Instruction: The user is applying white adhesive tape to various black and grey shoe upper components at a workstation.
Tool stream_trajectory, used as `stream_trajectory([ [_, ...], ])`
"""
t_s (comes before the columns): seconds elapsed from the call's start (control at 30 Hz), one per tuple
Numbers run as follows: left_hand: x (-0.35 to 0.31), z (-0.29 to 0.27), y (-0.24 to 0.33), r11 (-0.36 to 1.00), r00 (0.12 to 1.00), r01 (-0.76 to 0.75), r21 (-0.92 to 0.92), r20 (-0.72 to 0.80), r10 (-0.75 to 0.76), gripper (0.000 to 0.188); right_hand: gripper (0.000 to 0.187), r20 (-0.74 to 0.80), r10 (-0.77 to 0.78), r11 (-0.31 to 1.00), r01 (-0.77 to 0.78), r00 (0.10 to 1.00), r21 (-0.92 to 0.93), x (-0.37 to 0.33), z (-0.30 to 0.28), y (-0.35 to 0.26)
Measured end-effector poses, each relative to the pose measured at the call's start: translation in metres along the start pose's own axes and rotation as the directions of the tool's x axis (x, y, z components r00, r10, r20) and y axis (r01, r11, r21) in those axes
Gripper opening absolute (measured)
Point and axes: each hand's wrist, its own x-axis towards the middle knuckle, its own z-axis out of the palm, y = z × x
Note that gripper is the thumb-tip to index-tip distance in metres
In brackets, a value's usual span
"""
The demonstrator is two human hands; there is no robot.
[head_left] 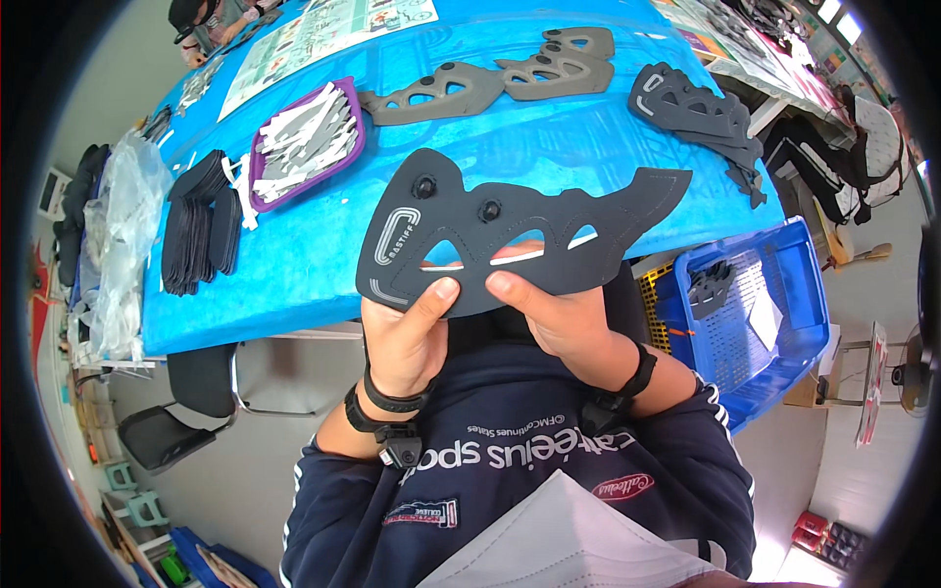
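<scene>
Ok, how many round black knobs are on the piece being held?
2 on the face in view: the left knob near the upper left of the dark piece, the right knob slightly lower. Any on the underside would be hidden.

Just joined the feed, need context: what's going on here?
A person holds up one dark flat piece in both hands, left hand and right hand, thumbs pressed on its lower edge. It has three cut-out windows and two round black knobs. On the blue table beyond are a purple tray of pale strips, a dark stack at left and similar cut-out pieces at the back. A blue crate stands at right.
</scene>
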Motion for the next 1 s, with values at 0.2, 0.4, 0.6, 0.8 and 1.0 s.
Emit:
stream_trajectory([
  [0.2,-0.002,0.007,0.0,0.997,1.0,-0.015,-0.074,-0.026,0.013,0.035,0.015,-0.064,-0.108,0.959,0.121,0.992,0.257,0.001,0.009,0.002],
  [0.4,0.0,-0.007,-0.005,0.983,0.998,0.04,-0.18,-0.037,-0.048,0.031,0.014,-0.017,0.089,0.808,-0.063,0.996,0.586,0.004,0.013,0.002],
  [0.6,0.001,-0.018,-0.012,0.984,0.995,-0.053,-0.17,-0.097,0.037,0.033,0.016,-0.051,0.06,0.797,-0.017,0.997,0.604,0.01,0.006,0.008],
  [0.8,0.005,-0.027,-0.014,0.988,0.998,-0.041,-0.146,-0.052,0.034,0.038,0.014,-0.034,0.119,0.807,-0.077,0.992,0.585,0.014,0.003,0.005],
  [1.0,0.005,-0.038,-0.019,0.986,0.998,-0.059,-0.153,0.014,0.062,0.035,0.016,-0.062,0.065,0.84,-0.021,0.996,0.542,0.01,-0.001,0.001],
])
